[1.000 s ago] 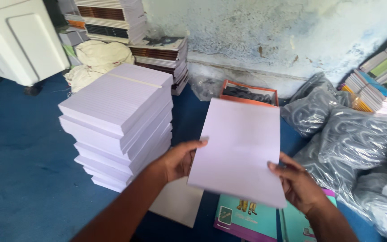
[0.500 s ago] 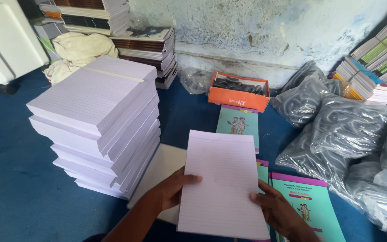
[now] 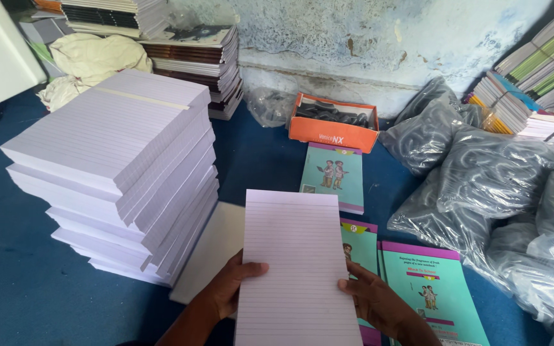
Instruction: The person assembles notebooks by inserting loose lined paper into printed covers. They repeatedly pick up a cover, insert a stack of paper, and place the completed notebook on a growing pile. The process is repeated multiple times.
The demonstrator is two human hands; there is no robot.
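I held a sheaf of ruled white sheets (image 3: 296, 269) flat in front of me, my left hand (image 3: 229, 291) clamped on its left edge with the thumb lying across the top page, my right hand (image 3: 376, 304) gripping the right edge the same way. The sheaf hovered near me, over the blue floor (image 3: 27, 288), partly covering a teal printed cover (image 3: 359, 240) just to its right; a second teal cover (image 3: 434, 291) lay beside that and a third (image 3: 333, 176) farther off. To my left stood the tall stack of ruled paper blocks (image 3: 113, 173), with a plain board (image 3: 209, 250) at its foot. I judged I was squaring the sheaf, and the next move called for lowering it squarely onto a cover.
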